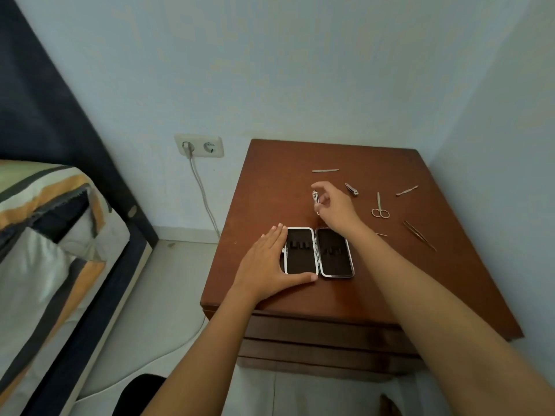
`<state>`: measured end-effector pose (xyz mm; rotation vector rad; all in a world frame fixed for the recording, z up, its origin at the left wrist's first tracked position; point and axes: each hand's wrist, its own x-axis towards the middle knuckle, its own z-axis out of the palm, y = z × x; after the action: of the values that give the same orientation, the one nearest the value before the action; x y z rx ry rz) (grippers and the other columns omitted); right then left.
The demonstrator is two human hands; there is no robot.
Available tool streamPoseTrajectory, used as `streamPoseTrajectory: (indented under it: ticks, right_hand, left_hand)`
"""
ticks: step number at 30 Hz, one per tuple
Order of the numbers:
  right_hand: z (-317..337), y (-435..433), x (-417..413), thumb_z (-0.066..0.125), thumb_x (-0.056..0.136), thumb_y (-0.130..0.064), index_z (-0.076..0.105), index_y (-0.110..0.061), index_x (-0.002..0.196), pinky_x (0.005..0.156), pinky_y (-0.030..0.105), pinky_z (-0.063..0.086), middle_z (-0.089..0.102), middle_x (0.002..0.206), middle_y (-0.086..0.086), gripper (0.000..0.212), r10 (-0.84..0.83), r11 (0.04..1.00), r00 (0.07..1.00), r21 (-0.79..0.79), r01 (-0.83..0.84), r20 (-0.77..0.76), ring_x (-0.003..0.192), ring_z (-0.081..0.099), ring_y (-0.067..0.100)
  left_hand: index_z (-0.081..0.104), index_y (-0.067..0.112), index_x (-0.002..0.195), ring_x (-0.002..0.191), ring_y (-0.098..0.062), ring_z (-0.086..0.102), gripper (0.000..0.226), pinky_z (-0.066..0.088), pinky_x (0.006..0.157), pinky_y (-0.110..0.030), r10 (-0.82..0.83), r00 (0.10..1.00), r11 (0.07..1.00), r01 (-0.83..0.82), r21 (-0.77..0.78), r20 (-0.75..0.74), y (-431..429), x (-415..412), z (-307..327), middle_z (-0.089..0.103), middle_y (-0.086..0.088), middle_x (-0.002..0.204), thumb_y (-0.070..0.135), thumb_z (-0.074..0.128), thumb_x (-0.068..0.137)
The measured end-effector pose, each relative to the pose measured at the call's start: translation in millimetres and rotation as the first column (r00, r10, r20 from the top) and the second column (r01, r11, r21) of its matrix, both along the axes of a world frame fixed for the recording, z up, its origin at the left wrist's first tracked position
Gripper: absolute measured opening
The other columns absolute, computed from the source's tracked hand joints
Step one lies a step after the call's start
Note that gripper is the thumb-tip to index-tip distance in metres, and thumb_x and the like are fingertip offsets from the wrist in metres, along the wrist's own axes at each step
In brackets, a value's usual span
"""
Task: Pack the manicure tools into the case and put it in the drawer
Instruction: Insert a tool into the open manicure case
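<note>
An open black manicure case point(319, 252) with a metal rim lies flat on the brown nightstand point(375, 280), both halves showing empty loops. My left hand point(270, 262) rests flat against the case's left edge, thumb along its front. My right hand point(335, 205) hovers just behind the case and pinches a small nail clipper point(315, 198). On the wood farther back and right lie a nail file point(325, 170), a second clipper point(351, 189), small scissors point(379, 207), a cuticle pusher point(406, 190) and tweezers point(419, 235).
The nightstand's drawer fronts point(315, 334) are below the top, all closed. A wall socket point(199, 145) with a white cable hangs to the left. A bed point(45, 250) with striped bedding stands at the far left. Walls close off the back and right.
</note>
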<state>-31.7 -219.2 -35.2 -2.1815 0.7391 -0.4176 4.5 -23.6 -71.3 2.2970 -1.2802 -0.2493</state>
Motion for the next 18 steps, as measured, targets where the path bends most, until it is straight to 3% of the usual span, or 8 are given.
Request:
streamPoseTrajectory:
  ticks: [3, 6, 8, 12, 13, 16, 18]
  right_hand:
    - [4, 10, -7, 0.056, 0.083, 0.002, 0.056, -0.017, 0.116, 0.067, 0.019, 0.043, 0.050, 0.074, -0.006, 0.038, -0.025, 0.995, 0.997, 0.098, 0.018, 0.070, 0.080, 0.051, 0.016]
    - [3, 19, -13, 0.059, 0.080, 0.002, 0.058, -0.019, 0.107, 0.080, 0.035, 0.052, 0.055, 0.080, -0.004, 0.034, 0.007, 0.992, 0.997, 0.123, -0.016, 0.072, 0.085, 0.061, 0.022]
    - [0, 25, -16, 0.061, 0.079, 0.002, 0.058, -0.019, 0.104, 0.081, 0.036, 0.052, 0.059, 0.088, 0.001, 0.033, 0.031, 0.993, 0.997, 0.113, -0.038, 0.064, 0.090, 0.065, 0.027]
    - [-5, 38, -14, 0.061, 0.078, 0.004, 0.059, -0.017, 0.101, 0.060, 0.011, 0.046, 0.058, 0.084, 0.002, 0.032, 0.066, 0.989, 0.995, 0.128, -0.075, 0.071, 0.078, 0.063, 0.023]
    - [-5, 40, -13, 0.062, 0.077, 0.003, 0.059, -0.017, 0.100, 0.059, 0.010, 0.047, 0.058, 0.082, 0.002, 0.031, 0.072, 0.988, 0.995, 0.134, -0.080, 0.068, 0.075, 0.061, 0.020]
    - [-6, 45, -8, 0.065, 0.076, 0.001, 0.057, -0.019, 0.093, 0.073, 0.030, 0.055, 0.062, 0.083, 0.006, 0.027, 0.104, 0.982, 0.994, 0.153, -0.109, 0.038, 0.071, 0.063, 0.020]
    - [-2, 46, -7, 0.068, 0.074, -0.001, 0.057, -0.018, 0.091, 0.075, 0.033, 0.055, 0.064, 0.083, 0.007, 0.026, 0.132, 0.983, 0.991, 0.132, -0.129, -0.013, 0.070, 0.063, 0.020]
  left_hand:
    - [0.010, 0.019, 0.150, 0.144, -0.005, 0.005, 0.117, 0.002, 0.116, -0.024, -0.003, 1.000, 1.000, 0.003, 0.002, -0.001, 0, -1, 2, 0.009, 0.005, 0.158, 0.083, 0.051, 0.061]
    - [0.012, 0.018, 0.150, 0.144, -0.005, 0.006, 0.116, 0.001, 0.114, -0.022, 0.001, 1.000, 1.000, -0.001, -0.007, 0.003, 0, -1, 2, 0.011, 0.005, 0.158, 0.082, 0.053, 0.061]
    - [0.013, 0.018, 0.150, 0.144, -0.005, 0.007, 0.116, 0.001, 0.113, -0.022, 0.000, 1.000, 1.000, 0.000, -0.011, 0.002, 0, 0, 2, 0.012, 0.004, 0.158, 0.080, 0.054, 0.062]
    - [0.015, 0.018, 0.149, 0.144, -0.006, 0.008, 0.116, 0.004, 0.114, -0.024, 0.004, 1.000, 1.000, -0.004, -0.012, 0.002, 0, 1, 0, 0.014, 0.004, 0.158, 0.082, 0.053, 0.061]
    - [0.015, 0.018, 0.149, 0.144, -0.006, 0.008, 0.117, 0.005, 0.114, -0.025, 0.007, 1.000, 1.000, -0.006, -0.012, 0.003, 0, 1, -1, 0.014, 0.004, 0.158, 0.083, 0.053, 0.060]
    - [0.014, 0.018, 0.149, 0.144, -0.007, 0.007, 0.120, 0.006, 0.116, -0.027, 0.019, 1.000, 1.000, -0.019, -0.015, -0.005, 0, 1, -3, 0.013, 0.003, 0.158, 0.086, 0.050, 0.057]
    - [0.013, 0.018, 0.150, 0.145, -0.009, 0.005, 0.122, 0.006, 0.117, -0.029, 0.031, 0.999, 0.999, -0.032, -0.006, -0.009, 0, 2, -3, 0.010, 0.002, 0.158, 0.088, 0.048, 0.055]
